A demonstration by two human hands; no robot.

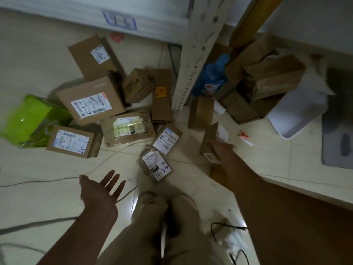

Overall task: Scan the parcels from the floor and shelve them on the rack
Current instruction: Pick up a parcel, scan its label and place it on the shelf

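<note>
Your right hand [222,149] reaches out low in front of you and grips a small brown parcel [209,139] by its right side. Your fingers are clamped on it, though most of them are hidden behind the cardboard. This parcel stands tilted on the tiled floor [38,178], just beside a taller plain box [201,111] and near the foot of the pale rack upright [198,54].

Your left hand [101,190] hovers above the floor with the palm turned up and its fingers [112,181] straight and spread apart, holding nothing.

The other parcels lie scattered on the floor ahead of you:
- A little labelled box [154,167] marked by hand is nearest your feet.
- Another labelled box [167,138] lies just beyond it.
- A taped box [128,129], a large box [89,100] and a low box [70,141] sit to the left, close together.

A bright green bag [28,119] touches the low box. A blue bottle [214,77] stands behind the rack upright, next to some open cartons [267,81] and a white bin [298,115]. Thin cables [47,181] trail across the floor.
</note>
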